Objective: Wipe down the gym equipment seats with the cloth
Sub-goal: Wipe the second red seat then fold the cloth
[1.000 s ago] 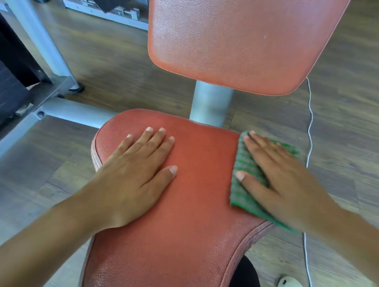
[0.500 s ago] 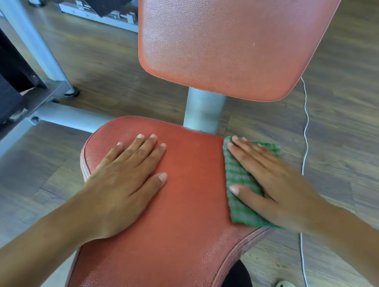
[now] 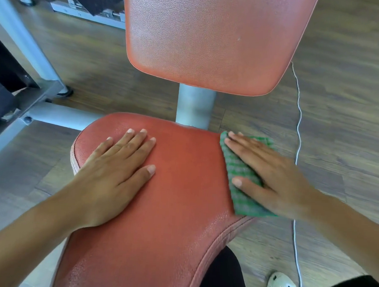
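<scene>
I am resting my left hand (image 3: 116, 174) flat, fingers straight, on the red seat (image 3: 180, 208) at frame centre, while my right hand (image 3: 272, 178) is pressing the green cloth (image 3: 239, 179) open-palmed onto the seat's right edge.

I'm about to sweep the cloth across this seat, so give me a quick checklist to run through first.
1. Cloth pinned flat under the right hand: ok.
2. Cloth fully on the seat: not ok, it overhangs the right edge.
3. Left hand out of the wiping path: not ok, it rests flat mid-seat.
4. White cord clear of the seat: ok, it lies on the floor.
5. Cloth damp enough: cannot tell.
</scene>
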{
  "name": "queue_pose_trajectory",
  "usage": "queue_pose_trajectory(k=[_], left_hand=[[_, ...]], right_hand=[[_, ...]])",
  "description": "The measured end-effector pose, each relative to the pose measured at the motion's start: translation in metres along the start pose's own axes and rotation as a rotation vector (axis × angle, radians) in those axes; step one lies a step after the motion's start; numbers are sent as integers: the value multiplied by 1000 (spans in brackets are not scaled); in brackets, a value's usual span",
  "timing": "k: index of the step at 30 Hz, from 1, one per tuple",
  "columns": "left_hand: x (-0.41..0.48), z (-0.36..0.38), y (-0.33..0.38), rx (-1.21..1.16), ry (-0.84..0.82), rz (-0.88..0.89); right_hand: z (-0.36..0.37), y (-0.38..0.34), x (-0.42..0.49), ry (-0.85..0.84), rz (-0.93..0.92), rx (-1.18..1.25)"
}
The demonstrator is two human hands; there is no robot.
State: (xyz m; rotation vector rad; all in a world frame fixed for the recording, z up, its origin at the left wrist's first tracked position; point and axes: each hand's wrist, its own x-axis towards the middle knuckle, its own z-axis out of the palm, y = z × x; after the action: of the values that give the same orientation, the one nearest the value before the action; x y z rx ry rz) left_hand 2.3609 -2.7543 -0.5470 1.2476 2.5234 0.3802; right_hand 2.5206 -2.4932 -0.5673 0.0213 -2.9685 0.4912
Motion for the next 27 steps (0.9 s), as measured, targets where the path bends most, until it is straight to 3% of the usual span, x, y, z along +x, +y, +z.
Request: queue_pose_trajectory(k=[2, 6, 12, 20, 23, 27], left_hand=[[1, 0, 0, 7, 5, -2], [1, 1, 0, 8, 23, -1], [3, 3, -2, -13, 21, -2], [-2, -2, 4, -80, 86, -5], [-13, -6, 9, -150, 151, 22], [-40, -11, 16, -208, -12, 33]], right_hand=[[0, -4, 10, -32, 31, -26], [6, -44, 16, -75, -85, -106], [12, -88, -9, -83, -199, -20], [2, -29, -9, 7, -1, -94], [6, -44, -8, 6, -32, -109], [9, -76, -14, -69, -205, -65]])
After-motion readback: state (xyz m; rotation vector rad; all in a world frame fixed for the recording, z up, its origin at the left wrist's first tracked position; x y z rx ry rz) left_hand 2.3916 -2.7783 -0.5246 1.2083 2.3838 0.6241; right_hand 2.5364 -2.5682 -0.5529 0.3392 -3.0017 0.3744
